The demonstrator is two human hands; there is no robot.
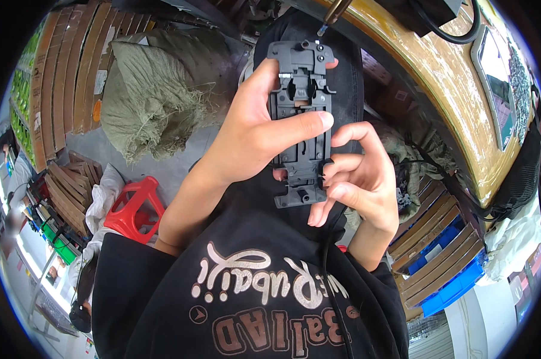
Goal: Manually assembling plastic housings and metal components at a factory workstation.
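Note:
A long black moulded plastic part [302,140], with slots, posts and small clips, is held upright over my lap. My left hand [261,128] grips it from the left, thumb laid across its face and fingers behind it. At its lower right edge is my right hand [366,173], fingers curled in. Its index fingertip meets the part's side, and a small dark bit shows by the other fingertips; whether that is a separate piece or a tab of the part I cannot tell. Just above the part's top end is the metal tip of a rod-shaped tool [323,29].
A yellow wooden table [417,66] curves along the upper right, bearing a flat framed panel [499,87] and a black cable [462,39]. Left are a green woven sack [147,90], stacked cardboard [67,72] and a red plastic stool [135,206]. Blue bins [456,287] stand lower right.

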